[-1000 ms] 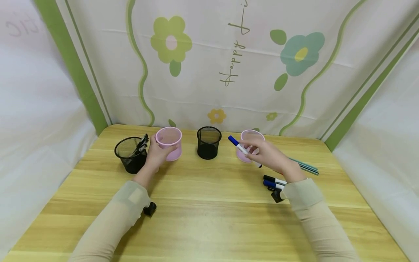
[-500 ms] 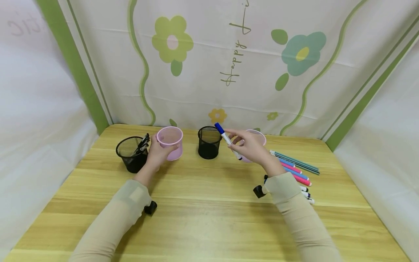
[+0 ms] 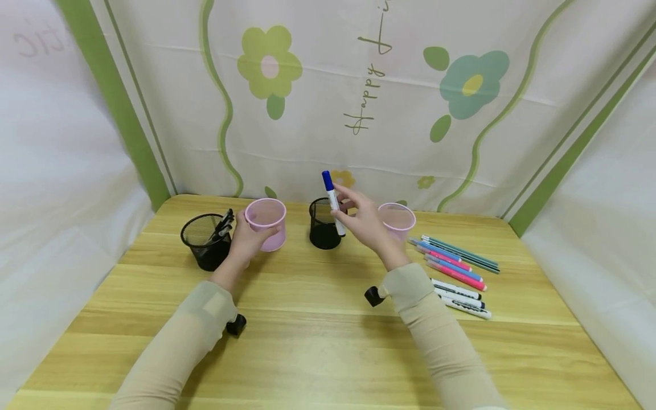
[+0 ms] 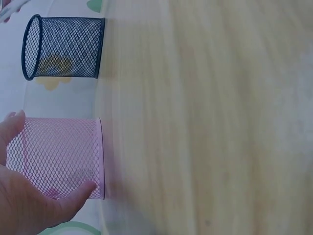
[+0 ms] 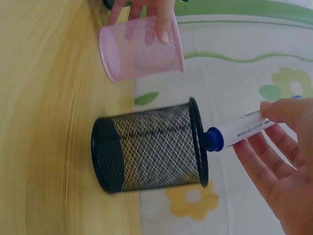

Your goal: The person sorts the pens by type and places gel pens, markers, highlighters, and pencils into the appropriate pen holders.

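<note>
My left hand (image 3: pixel 249 236) grips a pink mesh pen holder (image 3: pixel 273 239), thumb on one side and fingers on the other. Between the thumb and fingers of my right hand (image 3: pixel 363 219) is a white marker (image 3: pixel 333 199) with a blue cap, tilted cap up. Its lower end is close to the rim of the black mesh pen holder (image 5: pixel 156 147) in the right wrist view; whether it touches cannot be told. Left of my left hand, another black mesh pen holder (image 3: pixel 205 256) leans, with several black pens (image 3: pixel 222 226) inside.
A second pink pen holder (image 3: pixel 397 216) stands behind my right forearm. On the table's right lie teal pencils (image 3: pixel 466 255), blue and pink pens (image 3: pixel 456 270) and white markers (image 3: pixel 463 299), partly behind the sleeve. A flowered curtain (image 3: pixel 307 131) hangs along the back edge.
My right hand has carried the marker leftward from the right pink holder to the black holder, turning it more upright. My left hand keeps its grip in the same place.
</note>
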Demonstrator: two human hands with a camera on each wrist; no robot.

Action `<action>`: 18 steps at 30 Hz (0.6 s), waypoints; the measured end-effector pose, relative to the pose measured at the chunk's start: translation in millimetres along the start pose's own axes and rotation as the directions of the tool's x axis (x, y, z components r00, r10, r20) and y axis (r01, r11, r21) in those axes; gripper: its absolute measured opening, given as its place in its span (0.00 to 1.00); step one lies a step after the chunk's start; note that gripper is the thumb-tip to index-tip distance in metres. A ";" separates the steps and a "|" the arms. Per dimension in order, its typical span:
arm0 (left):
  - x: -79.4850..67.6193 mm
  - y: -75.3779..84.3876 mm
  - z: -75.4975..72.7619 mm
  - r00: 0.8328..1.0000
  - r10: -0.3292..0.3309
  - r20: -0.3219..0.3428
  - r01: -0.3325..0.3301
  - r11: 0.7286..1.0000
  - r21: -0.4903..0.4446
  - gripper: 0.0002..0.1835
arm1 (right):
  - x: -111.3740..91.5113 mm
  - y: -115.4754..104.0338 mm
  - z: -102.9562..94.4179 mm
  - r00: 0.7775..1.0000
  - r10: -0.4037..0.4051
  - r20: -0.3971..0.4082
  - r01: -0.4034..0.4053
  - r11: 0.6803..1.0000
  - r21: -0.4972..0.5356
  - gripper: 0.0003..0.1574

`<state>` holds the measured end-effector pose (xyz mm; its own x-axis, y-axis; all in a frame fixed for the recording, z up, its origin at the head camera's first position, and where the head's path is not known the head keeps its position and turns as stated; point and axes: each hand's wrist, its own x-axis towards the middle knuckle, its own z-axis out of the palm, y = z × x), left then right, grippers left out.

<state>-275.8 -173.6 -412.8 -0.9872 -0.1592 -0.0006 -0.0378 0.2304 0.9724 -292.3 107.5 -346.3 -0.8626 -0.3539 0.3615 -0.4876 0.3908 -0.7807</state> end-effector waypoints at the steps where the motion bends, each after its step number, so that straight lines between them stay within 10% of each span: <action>1: -0.2 0.1 -0.1 1.000 0.001 -0.001 -0.001 1.000 0.001 0.53 | 2.1 -1.5 3.6 1.000 0.003 -0.011 -0.003 1.000 0.020 0.38; 18: 3.7 -0.8 -0.9 1.000 0.022 0.010 -0.022 1.000 0.003 0.54 | 30.7 -18.5 71.2 0.979 0.086 -0.185 -0.004 0.914 0.405 0.29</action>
<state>-279.3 -175.2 -413.3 -0.9893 -0.1445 0.0184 -0.0165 0.2368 0.9714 -300.2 28.9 -357.0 -0.9114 -0.1552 0.3811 -0.3879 0.0149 -0.9216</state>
